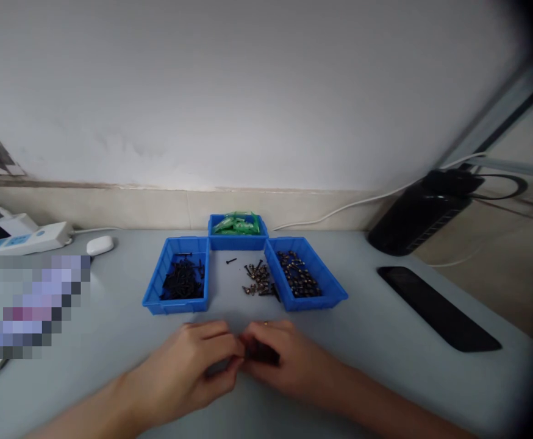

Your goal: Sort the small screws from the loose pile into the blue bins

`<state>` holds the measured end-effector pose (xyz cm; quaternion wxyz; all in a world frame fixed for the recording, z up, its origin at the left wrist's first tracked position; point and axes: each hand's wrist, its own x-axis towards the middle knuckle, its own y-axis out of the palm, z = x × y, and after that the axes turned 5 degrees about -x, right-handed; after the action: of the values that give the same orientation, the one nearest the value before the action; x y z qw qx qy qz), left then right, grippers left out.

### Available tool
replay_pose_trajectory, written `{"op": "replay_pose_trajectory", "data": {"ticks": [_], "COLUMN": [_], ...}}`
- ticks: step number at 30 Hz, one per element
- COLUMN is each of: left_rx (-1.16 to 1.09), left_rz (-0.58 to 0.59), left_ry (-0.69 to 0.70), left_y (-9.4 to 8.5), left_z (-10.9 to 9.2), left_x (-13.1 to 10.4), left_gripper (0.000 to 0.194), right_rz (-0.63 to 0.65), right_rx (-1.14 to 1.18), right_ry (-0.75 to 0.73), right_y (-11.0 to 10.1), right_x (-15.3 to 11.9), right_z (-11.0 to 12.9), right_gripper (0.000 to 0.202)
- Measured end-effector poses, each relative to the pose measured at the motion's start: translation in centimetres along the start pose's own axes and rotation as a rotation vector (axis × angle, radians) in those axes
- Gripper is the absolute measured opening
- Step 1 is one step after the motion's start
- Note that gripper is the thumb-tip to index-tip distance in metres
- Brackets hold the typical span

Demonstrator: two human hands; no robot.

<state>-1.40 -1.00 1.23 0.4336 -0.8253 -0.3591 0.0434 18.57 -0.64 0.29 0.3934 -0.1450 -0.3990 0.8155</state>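
My left hand [193, 363] and my right hand [289, 360] meet over the table in front of the bins, thumbs and fingertips pinched together. Whatever they pinch is hidden by the fingers and blur. Beyond my left hand stands a blue bin [175, 308] of dark screws [183, 279]. A second blue bin [333, 286], beyond my right hand, contains brownish metal fasteners [304, 283]. Between these two bins lies a loose pile of small screws [260, 277], with a single dark screw [231, 261] apart from it.
At the back, a third blue bin [239, 243] holds green plastic packets [236, 227]. A black bottle [424, 210] and a flat black object [438, 308] are on the right. A power strip [42, 238], a white case [100, 245] and a blurred-out object [33, 305] are on the left.
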Motion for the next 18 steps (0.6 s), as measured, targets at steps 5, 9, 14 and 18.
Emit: {"op": "replay_pose_trajectory", "data": {"ticks": [5, 9, 14, 18], "left_rx": [0.045, -0.007, -0.018, -0.025], "left_rz": [-0.054, -0.091, -0.023, 0.018], "left_ry": [0.011, -0.093, -0.124, -0.123], "left_y": [-0.1, -0.2, 0.2, 0.1], "left_z": [0.1, 0.2, 0.3, 0.2], "left_x": [-0.2, -0.1, 0.0, 0.1], "left_gripper": [0.011, 0.009, 0.011, 0.012], "right_rz": [-0.027, -0.152, -0.214, -0.2], "right_rx": [-0.064, -0.088, -0.115, -0.179], "right_ry": [-0.074, -0.079, -0.23, -0.245], "right_y": [-0.6, -1.1, -0.8, -0.8], "right_x": [0.1, -0.1, -0.4, -0.5], "right_z": [-0.3, -0.3, -0.2, -0.3], "right_gripper": [0.006, 0.011, 0.013, 0.014]}}
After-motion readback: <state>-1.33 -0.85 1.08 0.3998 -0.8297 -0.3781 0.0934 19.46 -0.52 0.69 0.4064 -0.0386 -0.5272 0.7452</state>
